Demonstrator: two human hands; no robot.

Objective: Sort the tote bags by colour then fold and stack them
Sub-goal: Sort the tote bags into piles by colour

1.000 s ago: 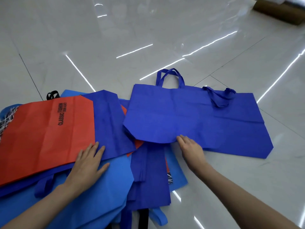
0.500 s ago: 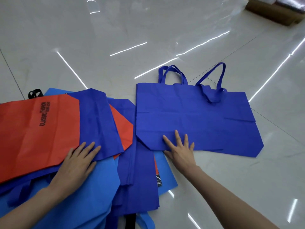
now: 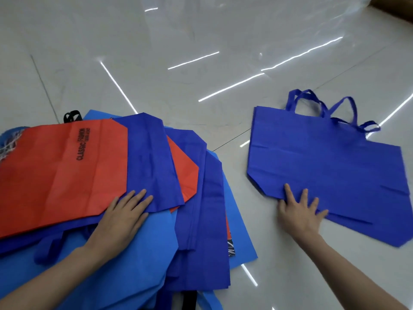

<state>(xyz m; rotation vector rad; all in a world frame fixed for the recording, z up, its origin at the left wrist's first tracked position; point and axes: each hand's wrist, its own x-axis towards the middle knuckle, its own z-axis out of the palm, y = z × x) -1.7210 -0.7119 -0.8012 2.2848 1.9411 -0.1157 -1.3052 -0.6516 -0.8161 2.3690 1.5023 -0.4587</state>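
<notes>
I saw right hand [image 3: 299, 212] flat, fingers splayed, on lone dark-blue tote [image 3: 335, 166]; left hand [image 3: 121, 218] flat on mixed pile [image 3: 134, 265].

A glossy floor [image 3: 178, 36] of large pale grey tiles fills the whole view, split by thin dark grout lines [image 3: 44, 86]. Bright white streaks [image 3: 230, 87] of strip lighting are reflected diagonally across it. A brown object [image 3: 397, 5], cut off by the frame, is glimpsed in the far right corner.
</notes>
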